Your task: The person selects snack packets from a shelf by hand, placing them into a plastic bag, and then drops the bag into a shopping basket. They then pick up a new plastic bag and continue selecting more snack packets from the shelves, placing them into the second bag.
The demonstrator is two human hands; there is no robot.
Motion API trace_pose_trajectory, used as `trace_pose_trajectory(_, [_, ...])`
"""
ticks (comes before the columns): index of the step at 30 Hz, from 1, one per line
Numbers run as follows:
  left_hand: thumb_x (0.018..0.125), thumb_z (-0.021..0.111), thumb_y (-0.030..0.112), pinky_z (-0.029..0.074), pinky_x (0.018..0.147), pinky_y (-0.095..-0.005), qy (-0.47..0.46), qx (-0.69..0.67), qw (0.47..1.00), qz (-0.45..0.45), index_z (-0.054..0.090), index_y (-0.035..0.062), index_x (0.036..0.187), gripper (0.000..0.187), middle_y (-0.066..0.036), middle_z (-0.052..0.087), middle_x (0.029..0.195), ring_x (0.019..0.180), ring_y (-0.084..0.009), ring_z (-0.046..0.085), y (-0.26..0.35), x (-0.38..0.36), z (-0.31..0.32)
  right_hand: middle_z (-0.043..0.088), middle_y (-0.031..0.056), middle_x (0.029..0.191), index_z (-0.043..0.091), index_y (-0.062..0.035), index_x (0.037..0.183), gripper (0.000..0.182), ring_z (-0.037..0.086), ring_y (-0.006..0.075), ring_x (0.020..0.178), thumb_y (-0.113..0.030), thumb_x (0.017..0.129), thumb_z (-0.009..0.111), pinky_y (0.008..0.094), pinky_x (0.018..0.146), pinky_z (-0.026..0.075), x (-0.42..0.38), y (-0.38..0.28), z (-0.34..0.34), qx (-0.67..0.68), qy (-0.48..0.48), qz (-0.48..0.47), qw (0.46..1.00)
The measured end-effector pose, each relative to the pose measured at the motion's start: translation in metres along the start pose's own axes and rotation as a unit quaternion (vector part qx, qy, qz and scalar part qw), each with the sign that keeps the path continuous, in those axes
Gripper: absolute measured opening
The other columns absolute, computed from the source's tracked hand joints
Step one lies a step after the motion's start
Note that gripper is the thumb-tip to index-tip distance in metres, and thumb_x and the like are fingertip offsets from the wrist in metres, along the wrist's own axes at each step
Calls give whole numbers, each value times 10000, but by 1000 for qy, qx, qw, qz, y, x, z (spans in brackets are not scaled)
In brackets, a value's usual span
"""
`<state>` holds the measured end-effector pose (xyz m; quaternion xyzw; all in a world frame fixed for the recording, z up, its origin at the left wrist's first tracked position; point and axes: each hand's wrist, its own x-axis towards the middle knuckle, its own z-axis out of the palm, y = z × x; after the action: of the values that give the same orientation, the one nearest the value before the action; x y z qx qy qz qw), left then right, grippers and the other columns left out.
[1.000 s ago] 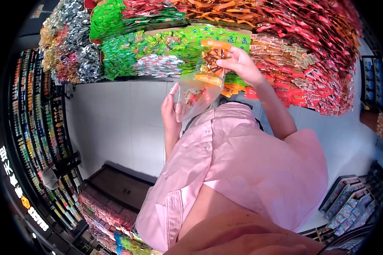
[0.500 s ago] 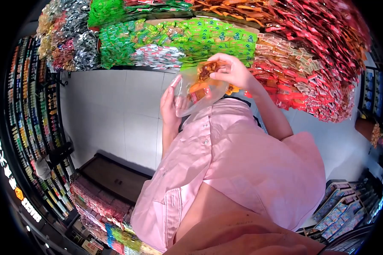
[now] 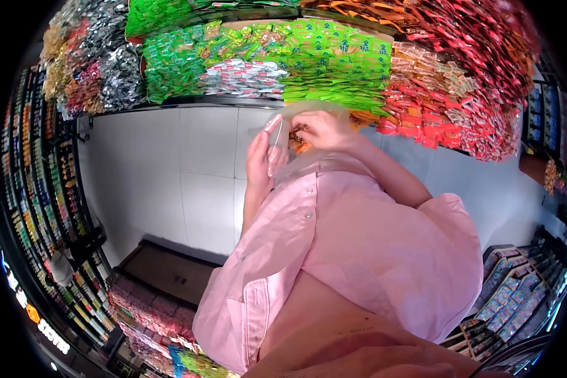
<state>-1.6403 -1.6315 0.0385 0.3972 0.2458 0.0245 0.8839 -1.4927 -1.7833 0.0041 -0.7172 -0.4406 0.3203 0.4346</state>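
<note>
A shopper in a pink shirt (image 3: 359,246) is pressing the right hand (image 3: 318,130) into a clear, crinkled plastic bag (image 3: 282,148), fingers closing on small orange-wrapped snacks (image 3: 298,140); a second ago that hand was lifted above the bag, pinching an orange packet. The left hand (image 3: 259,160) is still gripping the bag's rim, holding its mouth open. The bag is hanging just below the heaped bin (image 3: 334,69) of glossy green, red and silver sachets, close against the shirt's collar.
</note>
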Motion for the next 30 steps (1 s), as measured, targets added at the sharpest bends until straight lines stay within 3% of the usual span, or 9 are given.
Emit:
trace_pose_trajectory(2, [1122, 333, 340, 257, 471, -273, -12, 7, 1000, -15, 443, 7, 1501, 516, 75, 280, 463, 392, -78, 249, 9, -4, -18, 710, 149, 1013, 662, -11, 1070, 177, 709, 287, 945, -73, 907, 638, 382, 843, 555, -3, -3, 14, 6, 73, -32, 997])
trace_pose_trajectory(5, [1119, 345, 344, 259, 471, -271, -6, 24, 1000, -11, 460, 12, 1491, 511, 74, 261, 464, 390, -73, 242, 18, -7, -40, 722, 143, 1027, 675, -17, 1076, 181, 717, 254, 951, -86, 913, 640, 364, 843, 553, -5, -11, 27, -31, 74, 29, 996])
trace_pose_trajectory(9, [1106, 380, 314, 307, 486, -253, -30, 23, 999, -31, 502, 5, 1464, 488, 56, 483, 622, 455, -52, 327, 24, -7, -67, 729, 120, 1026, 686, -17, 1064, 172, 717, 252, 945, -119, 927, 664, 356, 839, 553, -16, -19, 43, -16, 136, 61, 989])
trace_pose_trajectory(13, [1104, 394, 325, 283, 488, -237, -13, 59, 997, -40, 516, -4, 1454, 496, 56, 482, 665, 518, -37, 365, 24, -7, -70, 728, 114, 1011, 692, -17, 1068, 172, 715, 248, 947, -127, 938, 661, 351, 837, 554, -27, -25, 57, -18, 193, 70, 979])
trace_pose_trajectory(15, [1105, 392, 324, 282, 484, -234, -78, 39, 994, -59, 516, -3, 1454, 494, 56, 483, 663, 514, -35, 370, 23, -5, -89, 728, 117, 1006, 695, -16, 1069, 172, 714, 247, 948, -120, 938, 659, 347, 834, 556, -31, -27, 63, 1, 214, 90, 973])
trace_pose_trajectory(20, [1111, 370, 318, 296, 485, -227, -68, 56, 995, -48, 504, -8, 1457, 494, 59, 457, 596, 466, -39, 356, 24, -3, -101, 730, 132, 1003, 697, -8, 1074, 178, 715, 245, 943, -115, 937, 658, 342, 842, 559, -37, -21, 77, -3, 239, 113, 964])
trace_pose_trajectory(24, [1116, 357, 322, 287, 475, -232, -106, 32, 990, -88, 490, -12, 1463, 499, 74, 359, 510, 415, -48, 317, 31, -4, -102, 728, 134, 1005, 696, -7, 1073, 178, 713, 241, 933, -116, 938, 657, 342, 841, 560, -40, -21, 84, -16, 269, 99, 958])
trace_pose_trajectory(30, [1108, 380, 309, 289, 480, -232, -115, 47, 988, -97, 509, -12, 1453, 488, 70, 440, 564, 443, -47, 344, 29, -1, -97, 733, 110, 1001, 700, -12, 1071, 174, 712, 233, 917, -119, 940, 657, 333, 835, 560, -43, -18, 78, -23, 284, 110, 952])
